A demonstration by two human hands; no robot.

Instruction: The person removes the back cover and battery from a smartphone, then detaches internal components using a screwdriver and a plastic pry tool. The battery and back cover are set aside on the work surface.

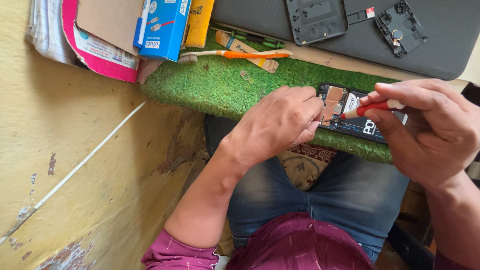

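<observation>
One opened phone [352,115] lies on the green turf mat [220,81] at its near edge over my lap, and I judge it could slide off if I press hard. My left hand [280,120] is curled shut, pinching its circuit end, while my right hand [437,128] grips a red-handled screwdriver [366,108] with its tip on the board. A slip there could gouge a component, and any freed screw could vanish into the turf.

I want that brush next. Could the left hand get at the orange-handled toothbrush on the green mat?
Probably yes: the left hand rests on the opened phone, and the toothbrush lies uncovered just beyond it.
</observation>
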